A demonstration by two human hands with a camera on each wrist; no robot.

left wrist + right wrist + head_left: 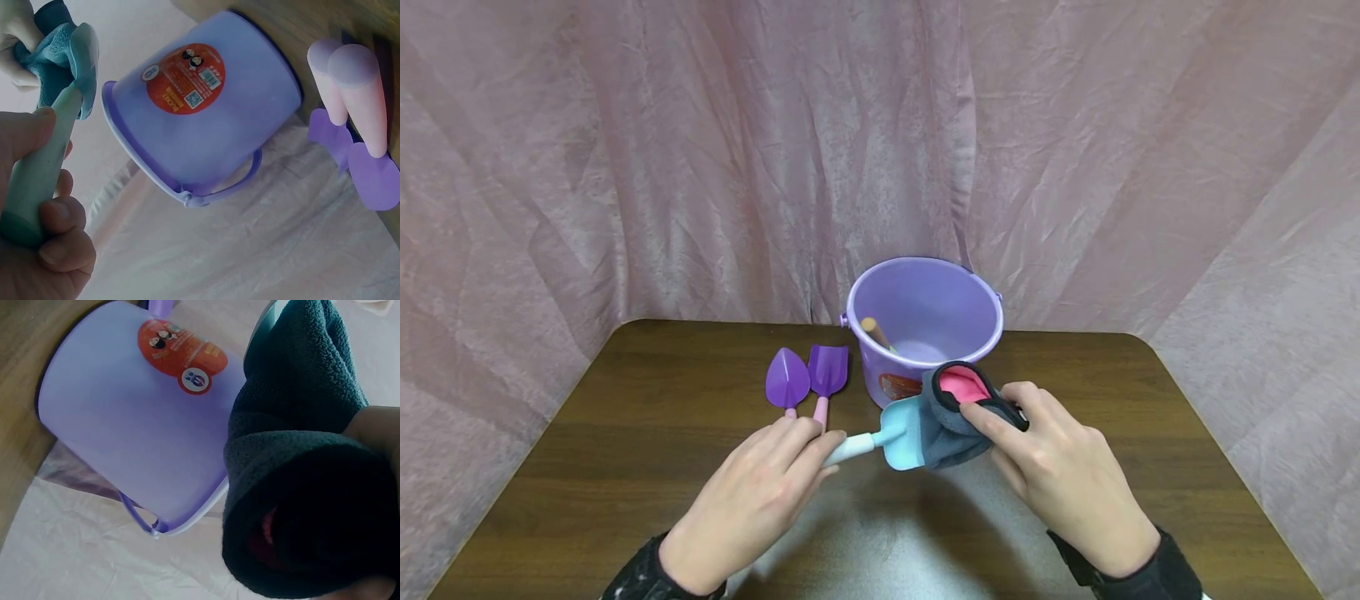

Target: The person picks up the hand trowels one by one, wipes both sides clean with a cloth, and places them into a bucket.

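Note:
My left hand (pixel 763 492) grips the pale handle of a toy shovel (pixel 904 433), its light blue blade pointing right. In the left wrist view the fingers curl round the handle (pixel 44 156). My right hand (pixel 1067 471) holds a folded grey-blue towelling cloth (pixel 951 433) with a black edge and a pink inner side. The cloth lies against the blade and covers its right part. Both are raised in front of a purple bucket (pixel 880 367). In the right wrist view the cloth (pixel 281 456) hides much of the right hand.
Two toy shovels with pink handles lie left of the bucket, one with a pointed purple blade (pixel 787 379), one with a squarer blade (pixel 829 369). A wooden handle (pixel 874 331) leans inside the bucket. The brown table (pixel 587 467) ends at a pink curtain (pixel 737 167).

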